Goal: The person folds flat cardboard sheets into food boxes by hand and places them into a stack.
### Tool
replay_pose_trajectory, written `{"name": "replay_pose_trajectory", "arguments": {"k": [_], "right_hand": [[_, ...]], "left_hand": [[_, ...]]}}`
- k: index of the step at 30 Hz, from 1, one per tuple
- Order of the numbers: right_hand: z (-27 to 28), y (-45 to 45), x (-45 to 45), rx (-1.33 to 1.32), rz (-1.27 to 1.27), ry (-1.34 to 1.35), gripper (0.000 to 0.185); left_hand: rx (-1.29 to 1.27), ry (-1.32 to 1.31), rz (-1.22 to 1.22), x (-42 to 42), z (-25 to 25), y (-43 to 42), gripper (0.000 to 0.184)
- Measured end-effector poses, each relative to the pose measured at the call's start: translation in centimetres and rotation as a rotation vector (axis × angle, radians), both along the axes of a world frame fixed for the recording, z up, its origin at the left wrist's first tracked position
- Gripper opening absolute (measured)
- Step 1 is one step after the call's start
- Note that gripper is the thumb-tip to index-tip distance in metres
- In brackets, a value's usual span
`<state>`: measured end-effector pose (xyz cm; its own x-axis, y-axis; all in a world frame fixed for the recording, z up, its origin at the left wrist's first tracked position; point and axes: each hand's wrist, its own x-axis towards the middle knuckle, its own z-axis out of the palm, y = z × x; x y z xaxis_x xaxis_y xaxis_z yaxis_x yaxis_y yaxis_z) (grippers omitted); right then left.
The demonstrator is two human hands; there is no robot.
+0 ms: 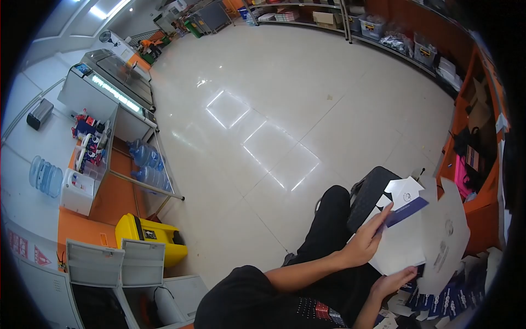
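Observation:
A partly folded white paper carton (402, 244) with a dark purple flap (406, 211) lies over my lap at the lower right. My left hand (366, 241) grips its left side, fingers along the purple flap. At its lower edge, my right hand (395, 281) holds the carton by a corner, beside a small dark patch. Behind it spreads a large whitish flat sheet (450, 236) with grey print; I cannot tell whether it is joined to the carton. Another white printed piece (406, 192) sits above the purple flap, partly hidden.
Several purple-and-white cartons (455, 299) are piled at the lower right. A dark case (372, 192) stands beyond my knee. An orange shelf (482, 214) is to the right. Lockers (96, 257), a yellow bin (150, 241) and water bottles (150, 178) are at left.

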<state>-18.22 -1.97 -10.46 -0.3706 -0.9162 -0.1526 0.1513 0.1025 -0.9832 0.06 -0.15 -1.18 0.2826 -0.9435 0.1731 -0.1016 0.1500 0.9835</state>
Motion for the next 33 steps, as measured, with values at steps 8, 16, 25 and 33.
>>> {"name": "replay_pose_trajectory", "arguments": {"k": [8, 16, 25, 33], "right_hand": [[1.4, -0.6, -3.2, 0.167, 0.807, -0.250, 0.058], [3.7, -2.8, -0.1, 0.133, 0.560, -0.493, 0.045], [5.5, -0.2, -0.1, 0.100, 0.429, -0.563, 0.012], [9.7, 2.9, 4.5, 0.072, 0.371, -0.642, 0.023]], "left_hand": [[-0.016, -0.663, -0.287, 1.0, -3.4, 1.8, 0.083], [-0.055, -1.016, -0.191, 0.0, -2.5, 3.0, 0.080], [-0.287, -0.821, -0.269, 2.6, -0.5, 4.5, 0.045], [-0.335, -0.916, -0.154, 3.2, 0.8, 3.8, 0.044]]}}
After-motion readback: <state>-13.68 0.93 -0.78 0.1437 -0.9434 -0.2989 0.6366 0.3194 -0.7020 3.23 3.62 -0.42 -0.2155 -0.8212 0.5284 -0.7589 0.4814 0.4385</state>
